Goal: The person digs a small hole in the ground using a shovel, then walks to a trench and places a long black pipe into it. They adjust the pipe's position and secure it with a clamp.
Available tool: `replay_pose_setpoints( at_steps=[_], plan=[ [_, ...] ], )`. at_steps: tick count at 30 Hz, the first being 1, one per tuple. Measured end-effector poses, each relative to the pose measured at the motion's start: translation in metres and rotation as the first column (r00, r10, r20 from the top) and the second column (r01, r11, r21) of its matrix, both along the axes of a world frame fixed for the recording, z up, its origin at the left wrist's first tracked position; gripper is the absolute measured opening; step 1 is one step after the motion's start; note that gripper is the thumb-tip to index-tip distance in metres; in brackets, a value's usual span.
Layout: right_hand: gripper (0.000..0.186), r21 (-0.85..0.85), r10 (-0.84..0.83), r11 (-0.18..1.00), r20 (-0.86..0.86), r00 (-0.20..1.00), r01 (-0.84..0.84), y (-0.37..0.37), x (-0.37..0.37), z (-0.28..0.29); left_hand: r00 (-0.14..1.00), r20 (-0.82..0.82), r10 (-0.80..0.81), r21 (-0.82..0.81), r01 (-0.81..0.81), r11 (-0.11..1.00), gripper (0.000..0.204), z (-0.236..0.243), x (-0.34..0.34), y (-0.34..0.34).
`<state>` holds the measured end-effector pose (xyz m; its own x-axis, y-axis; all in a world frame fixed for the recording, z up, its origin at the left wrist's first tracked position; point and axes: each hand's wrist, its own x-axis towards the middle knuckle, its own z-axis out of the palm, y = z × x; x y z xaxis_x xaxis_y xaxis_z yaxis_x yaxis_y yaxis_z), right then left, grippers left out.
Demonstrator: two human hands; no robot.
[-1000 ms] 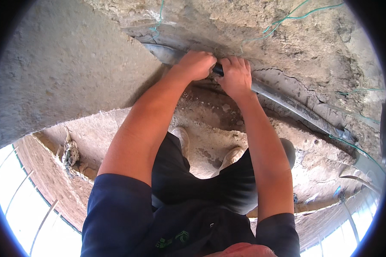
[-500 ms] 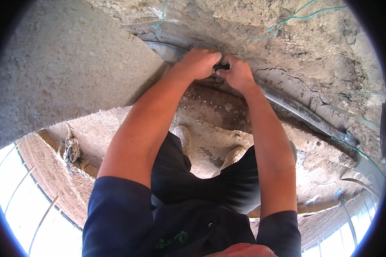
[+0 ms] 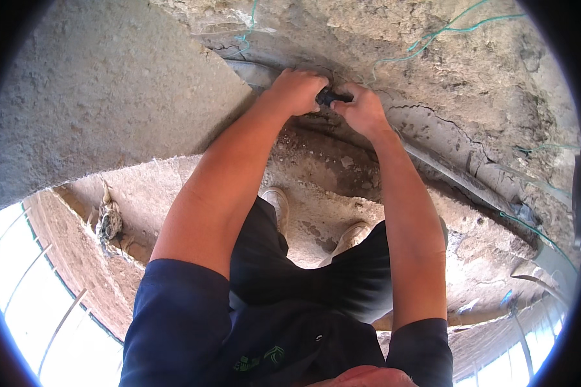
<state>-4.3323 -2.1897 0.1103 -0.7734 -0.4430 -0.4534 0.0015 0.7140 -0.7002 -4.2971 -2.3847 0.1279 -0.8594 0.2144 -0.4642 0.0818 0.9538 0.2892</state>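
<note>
My left hand (image 3: 297,92) is closed round the left end of a small black pipe fitting (image 3: 328,97), by the foot of the earthen wall. My right hand (image 3: 361,109) grips its other end between thumb and fingers. Only the short middle part of the fitting shows between the hands; its ends are hidden in my grip. A grey, flattened hose (image 3: 455,173) runs from beside my right hand along the wall toward the lower right. Past my left hand, a pale piece of similar hose (image 3: 255,73) goes behind the concrete slab. Whether either joins the fitting is hidden.
A large concrete slab (image 3: 110,97) fills the upper left, its edge close to my left forearm. The rough, cracked wall (image 3: 490,77) rises ahead, with thin green string (image 3: 432,40) hanging on it. A curved blade-like piece (image 3: 537,282) lies at the right.
My hands have drawn slightly apart, so more of the black fitting shows between them. My left hand has moved a little to the left; the view has shifted slightly.
</note>
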Motion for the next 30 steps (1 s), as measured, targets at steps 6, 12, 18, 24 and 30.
replay_pose_setpoints(
  at_steps=[6,12,18,24,30],
  plan=[
    [0.044,-0.008,-0.034,0.999,0.055,0.998,0.035,0.0,-0.003,-0.004,0.999,0.016,0.032,0.052,-0.033,0.998,0.059,0.001,-0.003,0.001],
    [0.044,-0.015,-0.033,0.999,0.032,0.999,0.033,0.002,-0.004,-0.009,0.997,-0.032,0.07,0.1,-0.067,0.993,0.058,-0.005,-0.002,0.001],
    [0.044,-0.066,-0.049,0.996,0.093,0.994,0.055,0.003,-0.008,-0.006,0.994,-0.11,-0.009,0.107,0.021,0.994,0.056,-0.006,0.0,0.0],
    [0.046,-0.08,-0.066,0.994,0.112,0.992,0.076,0.004,-0.009,-0.015,0.986,-0.167,-0.029,0.1,0.047,0.994,0.057,-0.017,0.0,0.0],
    [0.047,-0.04,-0.059,0.997,0.111,0.992,0.064,-0.002,-0.009,0.008,0.995,-0.034,-0.091,-0.07,0.088,0.994,0.056,-0.009,-0.008,0.002]
  ],
)
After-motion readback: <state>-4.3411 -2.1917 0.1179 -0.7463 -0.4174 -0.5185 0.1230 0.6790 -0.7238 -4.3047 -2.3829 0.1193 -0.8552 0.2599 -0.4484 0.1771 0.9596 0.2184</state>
